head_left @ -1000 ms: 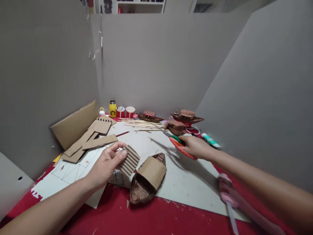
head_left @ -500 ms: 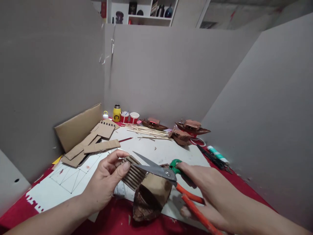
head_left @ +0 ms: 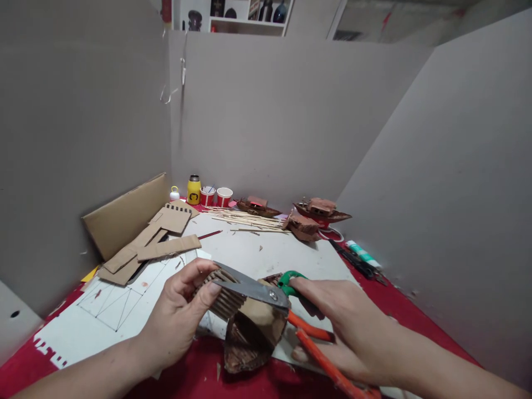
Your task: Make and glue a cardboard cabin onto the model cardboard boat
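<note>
My left hand [head_left: 183, 316] pinches a ribbed piece of corrugated cardboard [head_left: 224, 296] between thumb and fingers, low and left of centre. My right hand [head_left: 344, 332] grips scissors [head_left: 291, 310] with orange and green handles. Their grey blades point left and meet the top edge of the ribbed piece. Just below the blades a brown cardboard boat model [head_left: 251, 338] with a curved cardboard roof lies on the white sheet [head_left: 257, 252].
Flat cardboard pieces [head_left: 153, 244] lie at the left, with a big piece leaning on the grey partition. At the back stand a yellow bottle [head_left: 193, 190], two red cups [head_left: 216, 196], thin wooden sticks [head_left: 249, 220] and small boat models [head_left: 320, 209]. A glue tube [head_left: 361, 252] lies at the right.
My right hand picked up the scissors at the right and brought them over to the ribbed piece in my left hand. The blades have since closed on its top edge.
</note>
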Demonstrator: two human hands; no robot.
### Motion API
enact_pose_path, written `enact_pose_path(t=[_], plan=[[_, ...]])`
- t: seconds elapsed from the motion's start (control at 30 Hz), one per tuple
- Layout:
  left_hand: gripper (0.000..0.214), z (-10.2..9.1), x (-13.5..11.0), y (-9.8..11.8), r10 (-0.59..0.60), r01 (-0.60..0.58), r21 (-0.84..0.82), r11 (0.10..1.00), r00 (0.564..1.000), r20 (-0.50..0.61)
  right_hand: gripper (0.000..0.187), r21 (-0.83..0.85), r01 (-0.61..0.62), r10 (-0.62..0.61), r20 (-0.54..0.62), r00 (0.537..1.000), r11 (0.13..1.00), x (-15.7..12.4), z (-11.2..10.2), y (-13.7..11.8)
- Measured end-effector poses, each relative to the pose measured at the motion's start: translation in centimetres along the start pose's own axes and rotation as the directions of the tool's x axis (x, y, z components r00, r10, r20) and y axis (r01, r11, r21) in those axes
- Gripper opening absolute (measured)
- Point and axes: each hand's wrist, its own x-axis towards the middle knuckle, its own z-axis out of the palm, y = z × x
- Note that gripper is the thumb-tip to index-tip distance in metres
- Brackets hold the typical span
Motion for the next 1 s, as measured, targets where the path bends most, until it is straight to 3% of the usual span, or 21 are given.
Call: enact_pose_path(t=[0.33,0.6,0.73,1.0], plan=[[0.011,0.4,-0.2,0.0,0.014,-0.014,-0.001,1.0,1.0,0.0,0.027,-0.01,0.083,-0.084,-0.131,0.988,0.996,-0.3,0.1,-0.3],[0.011,-0.2,-0.8,0.6,0.061,-0.061,0.044,0.997,0.998,-0.007,0.028,-0.041,0.142,-0.146,-0.131,0.981,0.989,0.1,0.2,-0.4],[0.008,-1.2,-3.4,1.8,0.042,-0.036,0.119,0.992,0.998,-0.048,0.03,-0.075,0.249,-0.257,-0.132,0.957,0.966,0.6,0.0,-1.7],[0.01,-2.6,-11.3,3.0,-0.128,0.154,0.117,0.981,0.971,-0.202,0.032,0.09,0.422,-0.422,-0.017,0.906,0.902,1.4,1.5,-5.1]])
